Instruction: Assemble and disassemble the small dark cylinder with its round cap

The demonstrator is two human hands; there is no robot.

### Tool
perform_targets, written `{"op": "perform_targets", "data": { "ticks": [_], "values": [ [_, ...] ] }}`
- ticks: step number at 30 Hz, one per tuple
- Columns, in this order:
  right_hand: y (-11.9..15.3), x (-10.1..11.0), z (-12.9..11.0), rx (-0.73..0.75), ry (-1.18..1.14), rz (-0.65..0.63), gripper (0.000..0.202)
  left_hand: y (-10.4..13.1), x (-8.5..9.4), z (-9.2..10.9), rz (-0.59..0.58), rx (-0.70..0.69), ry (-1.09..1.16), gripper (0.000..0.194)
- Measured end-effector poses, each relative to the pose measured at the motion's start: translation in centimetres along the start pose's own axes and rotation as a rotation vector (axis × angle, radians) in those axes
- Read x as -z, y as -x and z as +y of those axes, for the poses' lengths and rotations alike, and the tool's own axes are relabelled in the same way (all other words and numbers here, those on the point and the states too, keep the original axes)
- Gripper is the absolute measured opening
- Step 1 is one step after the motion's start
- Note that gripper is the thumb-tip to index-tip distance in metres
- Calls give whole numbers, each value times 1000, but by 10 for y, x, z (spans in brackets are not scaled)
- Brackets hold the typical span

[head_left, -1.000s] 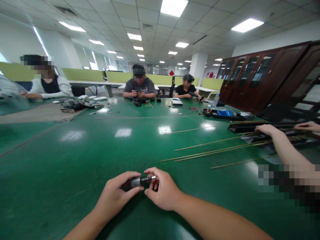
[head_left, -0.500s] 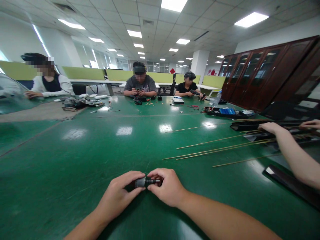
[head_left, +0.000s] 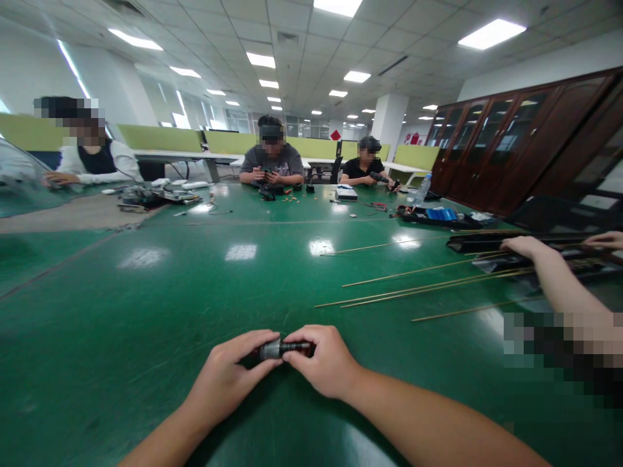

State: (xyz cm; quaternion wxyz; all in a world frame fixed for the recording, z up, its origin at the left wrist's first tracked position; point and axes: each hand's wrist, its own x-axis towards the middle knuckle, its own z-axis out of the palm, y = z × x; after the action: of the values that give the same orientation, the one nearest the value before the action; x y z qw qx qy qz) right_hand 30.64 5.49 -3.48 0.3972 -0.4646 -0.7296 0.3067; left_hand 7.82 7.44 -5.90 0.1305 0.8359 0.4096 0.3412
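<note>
Low over the green table (head_left: 160,337), both hands are on a small cylindrical part (head_left: 270,350) lying sideways. It has a grey body and a thinner, dark ridged section with a slim shaft pointing right. My left hand (head_left: 238,360) grips the grey body between thumb and fingers. At the ridged end, my right hand (head_left: 324,360) pinches the part, its thumb and index finger close to the left fingertips. The left end of the part is partly hidden by my fingers, and its exact kind cannot be made out.
Several thin brass-coloured rods (head_left: 413,279) extend from dark channels (head_left: 467,242) at the right, where another person's arm (head_left: 555,266) reaches in. Farther back lie a black tray (head_left: 428,219), a plastic bottle (head_left: 424,189), a white box (head_left: 346,192) and electronic parts (head_left: 146,198). Three people sit across the table.
My right thumb and fingers have shifted slightly left along the part, nearer the grey body. The hold of my left hand looks much the same.
</note>
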Motion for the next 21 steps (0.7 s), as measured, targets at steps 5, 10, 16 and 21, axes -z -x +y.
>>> {"op": "perform_targets", "data": {
  "ticks": [5, 10, 16, 21],
  "values": [
    [0, 2, -2, 12, 16, -2, 16, -1, 0, 3, 15, -11, -5, 36],
    [0, 2, -3, 9, 26, 3, 16, 1, 0, 1, 23, -14, -11, 37],
    [0, 4, -5, 25, 35, 7, 14, 0, 1, 1, 29, -28, -19, 38],
    [0, 5, -6, 30, 40, 3, 14, -1, 2, 4, 37, -33, -13, 37]
  ]
}}
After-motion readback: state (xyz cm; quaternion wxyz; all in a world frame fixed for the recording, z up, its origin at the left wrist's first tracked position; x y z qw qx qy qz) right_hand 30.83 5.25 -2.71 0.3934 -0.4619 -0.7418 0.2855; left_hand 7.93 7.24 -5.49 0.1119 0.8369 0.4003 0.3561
